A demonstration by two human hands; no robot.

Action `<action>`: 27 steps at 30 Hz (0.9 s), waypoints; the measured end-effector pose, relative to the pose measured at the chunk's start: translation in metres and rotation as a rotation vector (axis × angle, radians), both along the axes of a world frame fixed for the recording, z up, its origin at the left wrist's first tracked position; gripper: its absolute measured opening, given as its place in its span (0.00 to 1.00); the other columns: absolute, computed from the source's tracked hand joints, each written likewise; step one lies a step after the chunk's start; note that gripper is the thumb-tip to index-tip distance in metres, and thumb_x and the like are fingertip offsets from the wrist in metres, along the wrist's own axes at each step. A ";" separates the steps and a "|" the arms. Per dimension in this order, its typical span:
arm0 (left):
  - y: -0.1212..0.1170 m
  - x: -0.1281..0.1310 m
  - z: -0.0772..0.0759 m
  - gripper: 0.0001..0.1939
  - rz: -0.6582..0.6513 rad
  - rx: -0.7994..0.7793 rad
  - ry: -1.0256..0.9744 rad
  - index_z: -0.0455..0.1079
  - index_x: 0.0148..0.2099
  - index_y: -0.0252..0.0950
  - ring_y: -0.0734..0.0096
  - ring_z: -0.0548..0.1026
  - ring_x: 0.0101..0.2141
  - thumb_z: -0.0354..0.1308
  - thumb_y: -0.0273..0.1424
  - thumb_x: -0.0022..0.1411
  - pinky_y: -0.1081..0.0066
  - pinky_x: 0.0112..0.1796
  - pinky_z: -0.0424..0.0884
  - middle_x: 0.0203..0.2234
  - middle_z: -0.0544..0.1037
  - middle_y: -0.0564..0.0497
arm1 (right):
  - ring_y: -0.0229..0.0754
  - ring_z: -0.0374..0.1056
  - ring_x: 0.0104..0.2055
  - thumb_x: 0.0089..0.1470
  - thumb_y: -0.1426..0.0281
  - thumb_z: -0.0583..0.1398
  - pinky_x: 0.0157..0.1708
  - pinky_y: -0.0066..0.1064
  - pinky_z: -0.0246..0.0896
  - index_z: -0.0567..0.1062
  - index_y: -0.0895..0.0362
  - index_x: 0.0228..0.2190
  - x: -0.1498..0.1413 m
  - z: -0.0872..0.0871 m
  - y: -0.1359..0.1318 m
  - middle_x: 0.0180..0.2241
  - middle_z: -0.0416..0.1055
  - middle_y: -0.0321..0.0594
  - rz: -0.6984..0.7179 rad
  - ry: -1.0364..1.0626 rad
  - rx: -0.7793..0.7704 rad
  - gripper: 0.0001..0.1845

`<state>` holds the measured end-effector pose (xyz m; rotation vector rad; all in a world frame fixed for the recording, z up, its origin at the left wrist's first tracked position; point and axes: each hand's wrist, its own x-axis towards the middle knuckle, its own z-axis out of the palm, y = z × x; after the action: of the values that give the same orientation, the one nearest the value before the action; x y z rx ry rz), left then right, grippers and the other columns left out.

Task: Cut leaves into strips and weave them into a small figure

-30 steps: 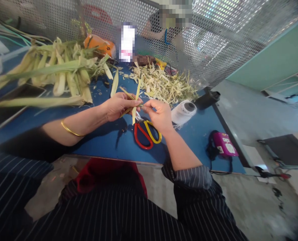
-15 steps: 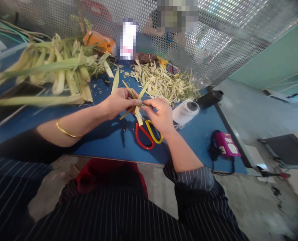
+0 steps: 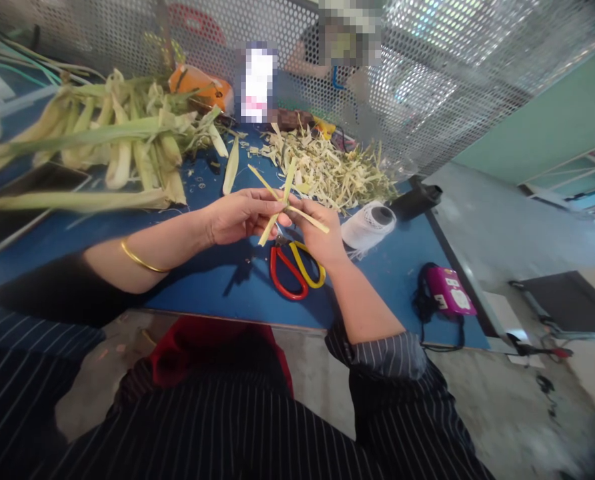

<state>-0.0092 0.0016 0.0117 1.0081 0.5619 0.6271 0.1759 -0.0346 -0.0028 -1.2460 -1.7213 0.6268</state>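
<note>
Strips (image 3: 289, 180) of pale husk have turned in the hands since the earlier frame: one end now points to the lower right, across the right hand, where it was not visible before. They sit at the centre of the frame, above the table, crossed in a star shape, with other ends pointing up, to the upper left and to the lower left.

Left hand (image 3: 240, 215): fingers closed, gripping the strips near the crossing. Right hand (image 3: 323, 232): fingers bent and closed on the strips at the same crossing; its fingertips are partly hidden.

Scissors (image 3: 288, 272) with one red and one yellow handle lie on the blue table (image 3: 197, 283) just below the hands, blades partly covered. A white spool of thread (image 3: 368, 225) lies beside the right hand, with a black cylinder (image 3: 415, 202) behind it, right of centre. Shredded husk (image 3: 335, 170) is heaped above the hands. A single husk piece (image 3: 231, 167) lies left of that heap.

Whole husks (image 3: 120, 150) are piled in the upper left, near an orange packet (image 3: 201, 88). At the lower right of the table is a purple box (image 3: 449, 291) with a black cord. Beyond the mesh panel (image 3: 297, 40), at upper centre, a person (image 3: 310, 57) is partly visible.
</note>
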 end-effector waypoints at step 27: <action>-0.003 0.008 -0.001 0.07 0.186 0.330 0.313 0.74 0.31 0.31 0.75 0.73 0.16 0.67 0.30 0.52 0.74 0.23 0.71 0.17 0.76 0.49 | 0.37 0.66 0.28 0.56 0.68 0.58 0.33 0.33 0.61 0.74 0.54 0.27 -0.002 0.007 -0.013 0.24 0.70 0.34 -0.162 -0.163 0.236 0.08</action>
<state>-0.0010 -0.0017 0.0107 1.3893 0.8529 0.7471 0.1741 -0.0472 0.0038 -1.2797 -1.7471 0.2242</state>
